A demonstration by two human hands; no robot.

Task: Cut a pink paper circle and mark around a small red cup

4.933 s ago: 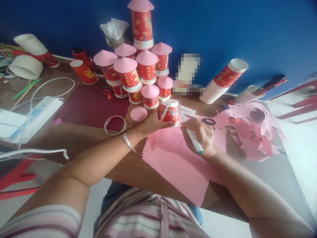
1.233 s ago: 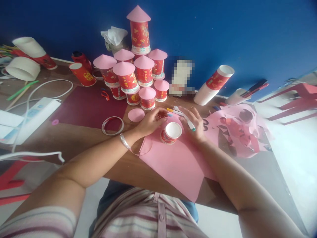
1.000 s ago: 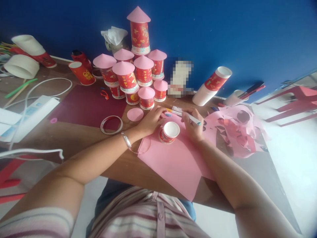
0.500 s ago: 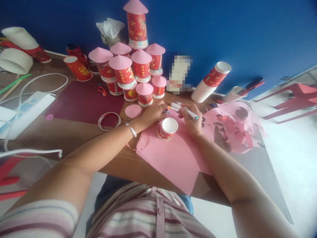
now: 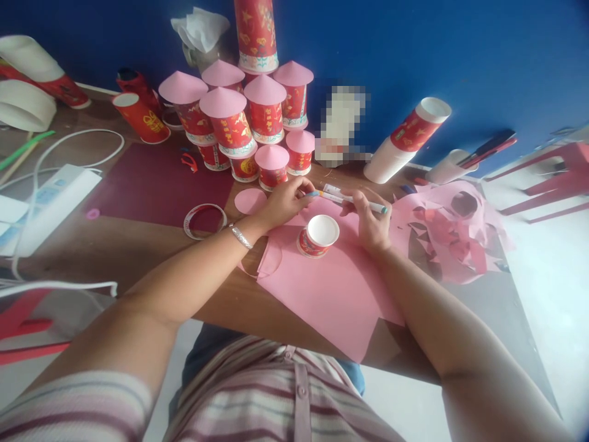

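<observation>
Near the middle of the table, my left hand (image 5: 292, 197) pinches a small blue piece (image 5: 313, 194) that looks like a marker cap. It is right by the orange-yellow tip of a white marker pen (image 5: 331, 196). My right hand (image 5: 370, 221) is closed around white marker pens. One has a green end (image 5: 381, 209) sticking out to the right; a second white barrel (image 5: 332, 189) shows beside the orange-tipped one. A short red paper cup (image 5: 313, 242) with a white rim stands upright on the pink paper (image 5: 317, 301), below and between my hands.
Red cups with pink cone tops (image 5: 223, 103) are stacked at the back. Pink scraps (image 5: 464, 239) lie at right. A tape roll (image 5: 184, 222) and pink disc (image 5: 250, 201) are left of my hands. A cup stack (image 5: 399, 147) leans by the blue wall (image 5: 405, 49).
The view has shifted slightly. My left fingers have raised the blue piece toward the orange-yellow marker tip. My right hand has kept its hold on the markers.
</observation>
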